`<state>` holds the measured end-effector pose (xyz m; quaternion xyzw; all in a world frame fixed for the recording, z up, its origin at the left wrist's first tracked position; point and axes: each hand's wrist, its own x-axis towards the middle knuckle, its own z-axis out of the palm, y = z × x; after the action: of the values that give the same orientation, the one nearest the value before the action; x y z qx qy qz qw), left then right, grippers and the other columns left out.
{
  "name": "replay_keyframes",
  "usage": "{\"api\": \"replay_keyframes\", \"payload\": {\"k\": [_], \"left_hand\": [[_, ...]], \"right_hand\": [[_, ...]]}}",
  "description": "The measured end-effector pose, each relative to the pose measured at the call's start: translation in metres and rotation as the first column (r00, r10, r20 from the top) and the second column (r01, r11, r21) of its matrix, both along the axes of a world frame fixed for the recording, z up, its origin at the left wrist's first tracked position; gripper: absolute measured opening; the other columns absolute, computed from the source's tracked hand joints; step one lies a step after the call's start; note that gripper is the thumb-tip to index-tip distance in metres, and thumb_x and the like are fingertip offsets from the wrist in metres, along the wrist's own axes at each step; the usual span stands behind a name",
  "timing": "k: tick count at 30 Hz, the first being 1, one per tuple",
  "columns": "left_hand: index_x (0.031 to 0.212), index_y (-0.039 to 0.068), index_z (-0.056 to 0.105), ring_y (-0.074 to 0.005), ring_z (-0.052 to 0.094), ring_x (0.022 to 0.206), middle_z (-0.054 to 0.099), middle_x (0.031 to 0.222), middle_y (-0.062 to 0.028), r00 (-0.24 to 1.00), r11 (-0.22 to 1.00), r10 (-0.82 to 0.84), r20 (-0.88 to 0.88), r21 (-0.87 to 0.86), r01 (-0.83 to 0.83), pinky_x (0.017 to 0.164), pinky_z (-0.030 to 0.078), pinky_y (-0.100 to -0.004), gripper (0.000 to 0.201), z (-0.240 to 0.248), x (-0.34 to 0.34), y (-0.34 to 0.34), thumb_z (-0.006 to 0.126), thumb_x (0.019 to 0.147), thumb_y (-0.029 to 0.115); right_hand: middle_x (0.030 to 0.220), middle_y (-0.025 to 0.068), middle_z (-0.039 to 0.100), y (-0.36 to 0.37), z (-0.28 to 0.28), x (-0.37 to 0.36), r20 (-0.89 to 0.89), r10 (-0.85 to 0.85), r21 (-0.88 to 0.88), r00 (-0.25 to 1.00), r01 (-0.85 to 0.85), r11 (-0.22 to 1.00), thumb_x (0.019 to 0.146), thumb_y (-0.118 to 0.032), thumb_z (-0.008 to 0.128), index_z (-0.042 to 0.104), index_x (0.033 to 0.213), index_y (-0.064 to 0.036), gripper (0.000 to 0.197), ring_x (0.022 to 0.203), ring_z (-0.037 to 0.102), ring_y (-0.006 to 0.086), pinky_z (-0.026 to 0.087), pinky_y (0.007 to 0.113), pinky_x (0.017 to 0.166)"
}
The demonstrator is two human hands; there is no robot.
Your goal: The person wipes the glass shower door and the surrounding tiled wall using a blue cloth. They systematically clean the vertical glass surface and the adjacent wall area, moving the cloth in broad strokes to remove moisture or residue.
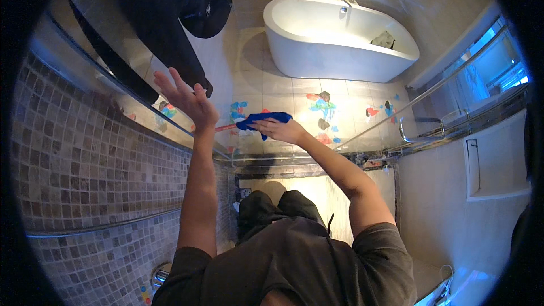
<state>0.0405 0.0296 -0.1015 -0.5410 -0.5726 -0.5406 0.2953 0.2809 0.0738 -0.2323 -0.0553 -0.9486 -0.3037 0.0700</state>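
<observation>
Counted one large, freestanding white oval bathtub (340, 58) ahead, then one bare left hand (191, 102), open with fingers spread wide, and one right hand (279, 130) gripping one crumpled deep-blue cloth (266, 117), located between both.

The right hand (283, 130) covers part of the blue cloth (267, 115); the lower edge crops the shirt (294, 255)

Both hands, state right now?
Left hand: open, fingers spread, holding nothing visible.
Right hand: holding a blue cloth.
</observation>
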Motion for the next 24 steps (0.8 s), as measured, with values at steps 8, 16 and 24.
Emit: {"api": "replay_keyframes", "payload": {"k": [8, 16, 24], "left_hand": [[0.149, 0.007, 0.017, -0.0352, -0.001, 0.144, 0.002, 0.156, -0.0198, 1.000, 0.999, 0.014, -0.017, 0.029, -0.014, 0.113, 0.002, -0.0512, 0.064, -0.003, -0.001, 0.003, 0.024, 0.099, 0.046], [0.148, 0.008, 0.023, -0.0352, 0.008, 0.143, 0.010, 0.155, -0.0198, 0.994, 0.977, 0.073, -0.079, 0.208, -0.055, 0.114, 0.005, -0.0516, 0.058, -0.003, 0.002, 0.023, 0.026, 0.100, 0.039], [0.147, 0.007, 0.023, -0.0352, 0.008, 0.143, 0.013, 0.154, -0.0201, 0.986, 0.975, 0.157, -0.048, 0.169, -0.147, 0.112, 0.010, -0.0547, 0.068, -0.013, -0.003, 0.026, 0.028, 0.097, 0.052]], "right_hand": [[0.144, -0.0091, 0.043, 0.013, 0.184, 0.021, -0.764, -0.065, 0.117, 0.642, 0.238, 0.964, 0.082, -0.053, 0.053, 0.053, 0.128, -0.0419, 0.048, 0.133, 0.036, 0.0213, 0.014, 0.044, 0.111], [0.144, -0.0001, 0.042, 0.011, 0.185, -0.034, -0.976, -0.113, -0.051, 0.184, 0.314, 0.948, 0.076, -0.048, 0.056, 0.060, 0.124, -0.0396, 0.049, 0.138, 0.026, 0.0292, 0.012, 0.051, 0.110], [0.147, -0.0097, 0.038, 0.005, 0.173, -0.045, -0.760, -0.026, 0.154, 0.649, 0.219, 0.963, 0.084, -0.049, 0.056, 0.049, 0.133, -0.0397, 0.050, 0.138, 0.031, 0.0186, 0.010, 0.043, 0.114]]}}
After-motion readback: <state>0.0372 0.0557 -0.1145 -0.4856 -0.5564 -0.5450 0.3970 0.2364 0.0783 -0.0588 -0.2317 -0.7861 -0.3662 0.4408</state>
